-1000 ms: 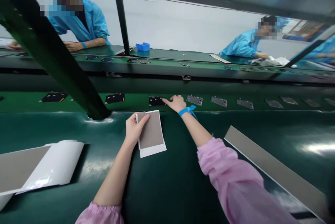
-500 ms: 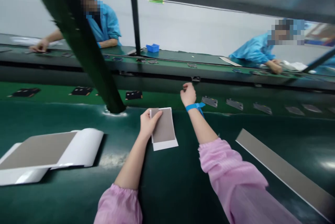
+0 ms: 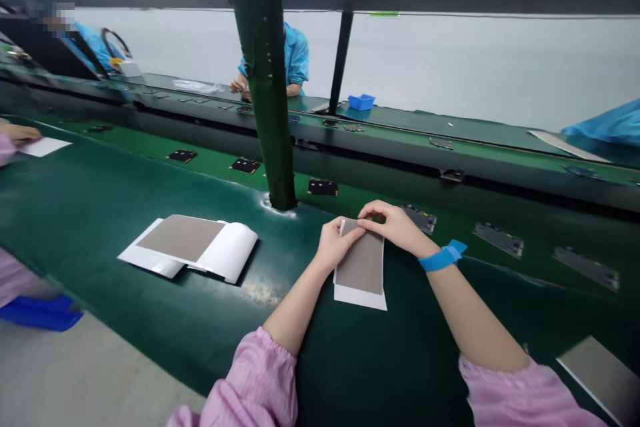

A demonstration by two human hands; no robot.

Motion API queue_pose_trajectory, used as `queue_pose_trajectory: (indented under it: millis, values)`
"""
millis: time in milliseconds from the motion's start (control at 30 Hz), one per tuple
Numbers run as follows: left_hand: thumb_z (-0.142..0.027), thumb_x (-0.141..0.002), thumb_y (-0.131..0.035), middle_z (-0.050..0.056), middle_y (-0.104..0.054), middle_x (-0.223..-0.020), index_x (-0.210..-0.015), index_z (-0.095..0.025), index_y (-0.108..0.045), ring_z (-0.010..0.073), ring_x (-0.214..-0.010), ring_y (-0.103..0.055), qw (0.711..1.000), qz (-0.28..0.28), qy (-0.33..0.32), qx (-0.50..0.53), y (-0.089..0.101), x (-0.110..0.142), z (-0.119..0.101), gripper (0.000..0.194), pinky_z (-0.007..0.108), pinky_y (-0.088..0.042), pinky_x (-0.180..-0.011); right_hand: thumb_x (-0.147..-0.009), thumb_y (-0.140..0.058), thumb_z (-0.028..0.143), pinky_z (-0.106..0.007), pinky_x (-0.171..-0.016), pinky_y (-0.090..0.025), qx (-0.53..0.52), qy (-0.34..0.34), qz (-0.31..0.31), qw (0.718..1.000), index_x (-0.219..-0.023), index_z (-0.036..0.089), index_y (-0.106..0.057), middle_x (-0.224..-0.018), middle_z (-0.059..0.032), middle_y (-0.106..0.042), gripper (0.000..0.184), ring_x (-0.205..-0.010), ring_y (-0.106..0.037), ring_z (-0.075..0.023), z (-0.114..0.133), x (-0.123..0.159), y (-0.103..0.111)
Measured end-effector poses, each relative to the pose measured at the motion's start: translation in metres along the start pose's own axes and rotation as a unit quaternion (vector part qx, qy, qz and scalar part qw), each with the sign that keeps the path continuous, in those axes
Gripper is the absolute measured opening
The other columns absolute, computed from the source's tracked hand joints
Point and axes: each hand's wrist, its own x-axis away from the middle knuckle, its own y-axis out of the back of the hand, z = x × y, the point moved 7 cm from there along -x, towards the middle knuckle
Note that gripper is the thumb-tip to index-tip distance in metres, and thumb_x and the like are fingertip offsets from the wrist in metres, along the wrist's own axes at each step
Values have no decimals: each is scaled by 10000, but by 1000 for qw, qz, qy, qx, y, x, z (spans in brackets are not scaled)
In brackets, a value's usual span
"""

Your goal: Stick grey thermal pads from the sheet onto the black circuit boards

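A small white-backed sheet with a grey-brown film [image 3: 361, 268] lies on the dark green bench [image 3: 150, 320] in front of me. My left hand [image 3: 338, 244] grips its upper left corner, fingers closed on it. My right hand [image 3: 393, 225], with a blue wrist strap [image 3: 443, 257], pinches the sheet's top edge with thumb and forefinger. Beyond both hands, small dark circuit boards [image 3: 323, 187] ride on the green conveyor belt [image 3: 210, 160].
A larger grey sheet with its white liner curled back [image 3: 193, 247] lies to the left. A green post [image 3: 267, 80] rises from the bench. A grey strip [image 3: 600, 380] sits at the lower right. People in blue coats work across the line, near a blue bin [image 3: 361, 102]. A neighbour's hand [image 3: 17, 134] holds a white sheet at the far left.
My right hand has come back from the conveyor belt to the top edge of the small sheet. My view has swung left; my left hand kept its hold on the sheet.
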Motion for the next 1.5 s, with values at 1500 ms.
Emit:
queue_pose_trajectory:
  millis: [1500]
  values:
    - [-568, -753, -654, -50, -435, -592, -667, -164, -452, 64, -505, -413, 996, 35, 76, -13, 41, -16, 3, 459, 180, -302, -478, -818, -530, 548, -405, -950, -452, 124, -26, 79, 989, -874, 217, -730, -1159, -123, -582, 391, -1110, -540, -314, -158, -123, 6]
